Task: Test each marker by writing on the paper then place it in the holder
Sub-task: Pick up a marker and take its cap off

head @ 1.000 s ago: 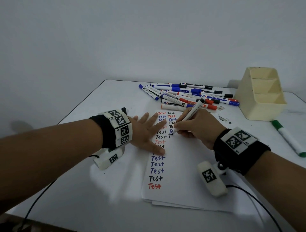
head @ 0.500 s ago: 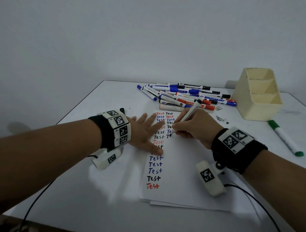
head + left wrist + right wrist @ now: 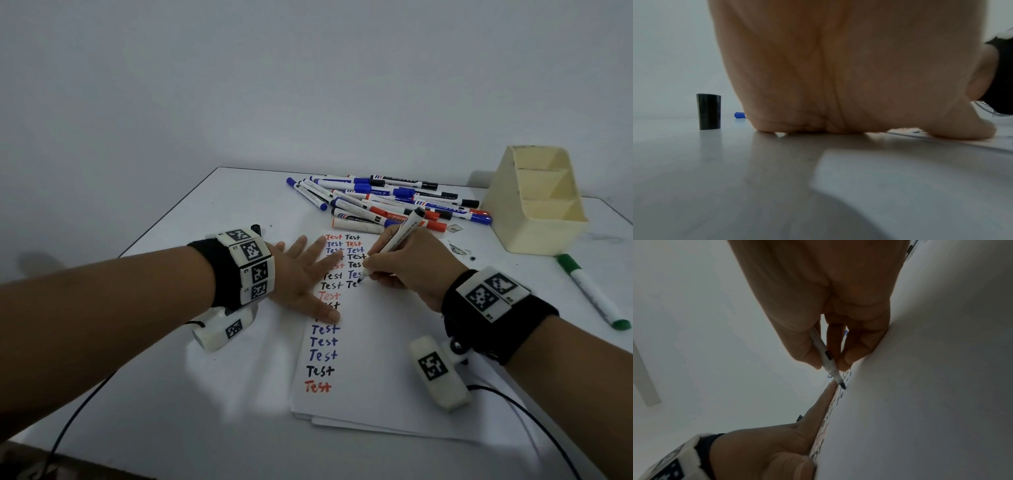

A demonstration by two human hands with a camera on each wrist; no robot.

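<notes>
Left hand (image 3: 301, 274) flat, fingers spread, pressing the paper (image 3: 376, 359) at centre frame. Right hand (image 3: 411, 270) just right of it pinches a black marker (image 3: 399, 240), tip on the sheet. Holder (image 3: 534, 219) upper right.

The right hand (image 3: 409, 270) has carried the black marker (image 3: 394, 245) a little along its line on the paper (image 3: 387, 359); the unfinished black word at the tip now reads "Te".
</notes>
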